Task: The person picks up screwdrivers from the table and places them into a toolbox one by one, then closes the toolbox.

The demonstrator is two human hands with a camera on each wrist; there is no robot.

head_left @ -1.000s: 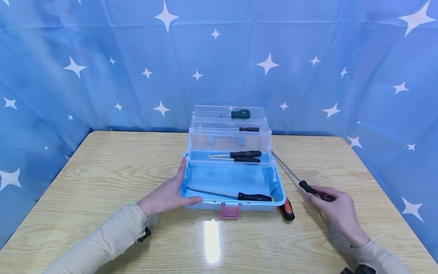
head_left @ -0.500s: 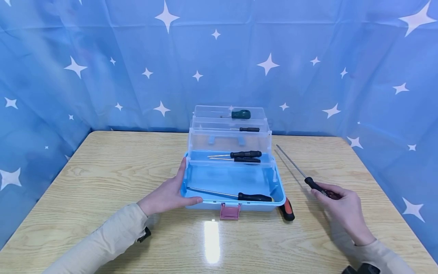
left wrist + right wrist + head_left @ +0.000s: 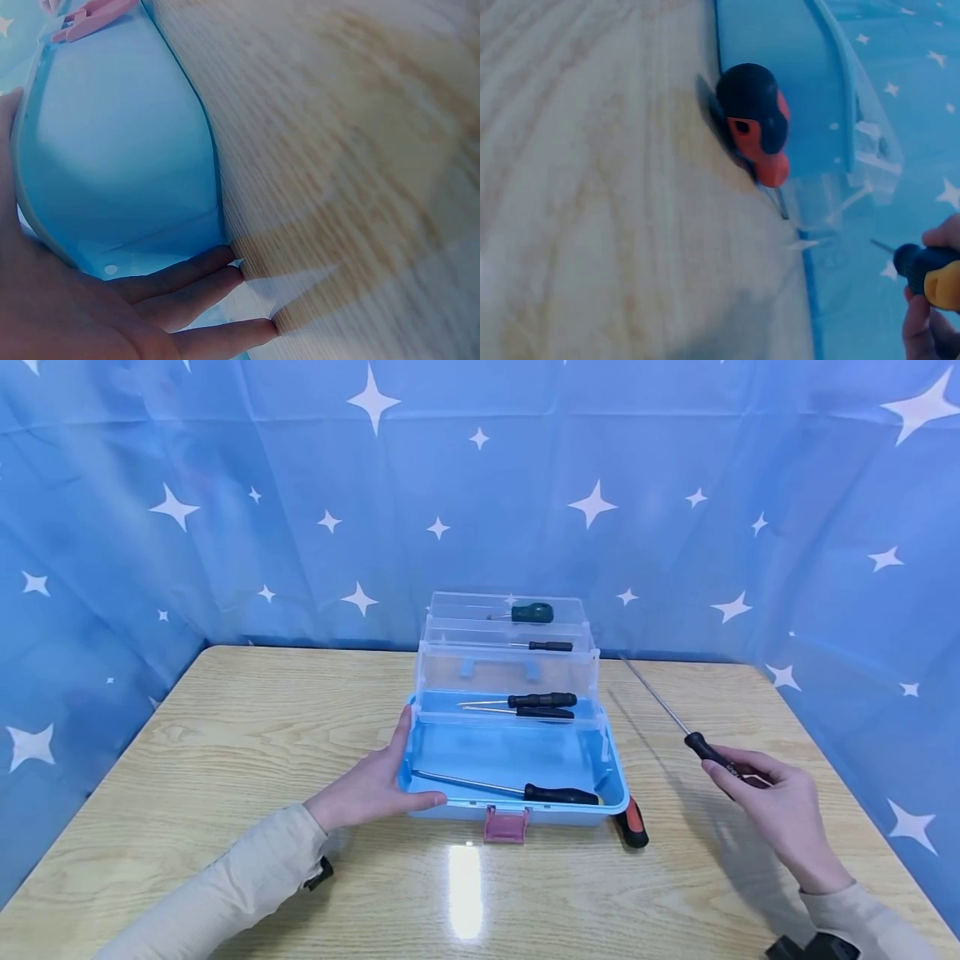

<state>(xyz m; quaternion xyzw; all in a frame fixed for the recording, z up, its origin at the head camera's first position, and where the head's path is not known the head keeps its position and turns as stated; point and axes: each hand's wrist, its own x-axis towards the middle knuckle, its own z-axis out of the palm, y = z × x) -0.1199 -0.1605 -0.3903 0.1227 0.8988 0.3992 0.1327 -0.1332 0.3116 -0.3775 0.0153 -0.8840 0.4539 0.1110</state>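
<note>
A pale blue toolbox (image 3: 510, 814) stands with its clear lid raised. My left hand (image 3: 375, 789) rests on its front left corner, thumb along the front rim and fingers straight against the side. In the left wrist view the fingertips (image 3: 217, 262) reach down beside the wall. My right hand (image 3: 787, 810) pinches a long screwdriver (image 3: 708, 750) by its black handle, raised off the table with its shaft pointing away. Yellow shows on that handle (image 3: 939, 281) in the right wrist view. A black-handled screwdriver (image 3: 558, 794) lies along the front inside the box.
Clear trays hold two black screwdrivers (image 3: 543, 706), a green stubby one (image 3: 532, 612) and a small dark one (image 3: 551, 646). A red and black screwdriver handle (image 3: 632, 824) lies by the box's right side. A pink latch (image 3: 506, 825) hangs in front.
My right hand has moved right and lifted the screwdriver away from the toolbox's side. The left hand keeps its place on the box.
</note>
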